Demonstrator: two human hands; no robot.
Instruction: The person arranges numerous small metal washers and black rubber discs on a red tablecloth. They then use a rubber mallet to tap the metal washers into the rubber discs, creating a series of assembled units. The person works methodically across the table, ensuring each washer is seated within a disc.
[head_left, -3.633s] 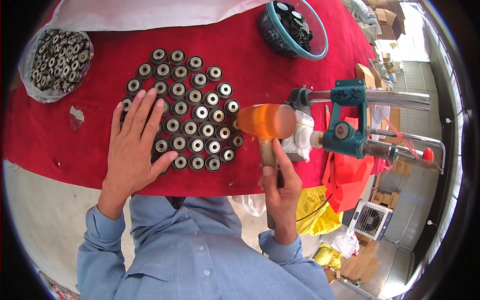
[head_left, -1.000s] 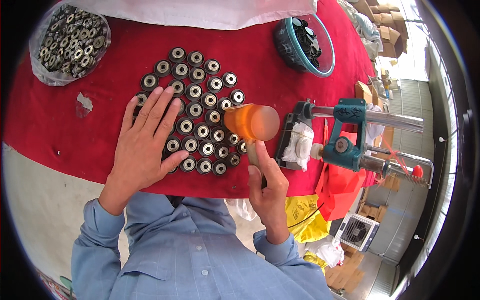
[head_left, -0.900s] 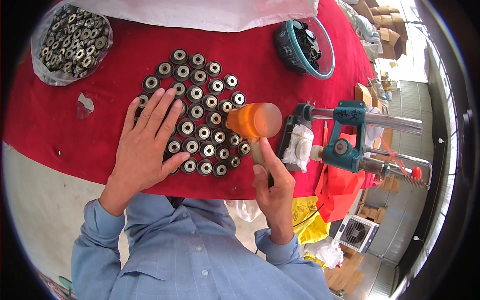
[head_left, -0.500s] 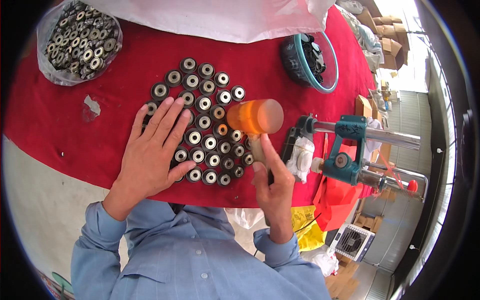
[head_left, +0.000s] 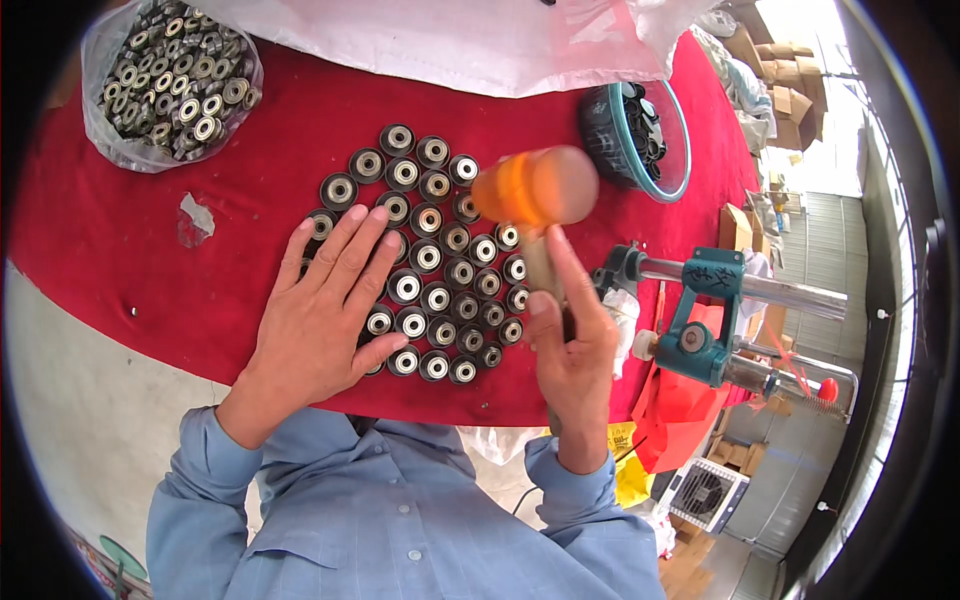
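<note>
**Amber mallet head (head_left: pixel 534 187) at the upper right of the rollers (head_left: pixel 426 255)**

The mallet head is carried on a handle (head_left: pixel 541 265) gripped in the right hand (head_left: pixel 575 345). The index finger is laid along the handle toward the head, the thumb is set against the left side, and the remaining fingers are largely hidden. The head is positioned beyond these fingers, away from the body, with its long axis set roughly left to right (its outline is blurred); the handle is directed back toward the body. The upper right rollers are partly overlapped by the head's left end; the clearance beneath cannot be determined.

The left hand (head_left: pixel 318 325) is placed palm down across the group's left edge. Its fingers are moderately spread, with nothing seen grasped between them. Some left-side rollers are covered by it.

The black-rimmed, metal-centred rollers are laid out on red cloth (head_left: pixel 300 112), mostly between the two hands. The right-side rollers are approached more directly from the right hand. To its right, a teal press (head_left: pixel 705 365) is located.
</note>
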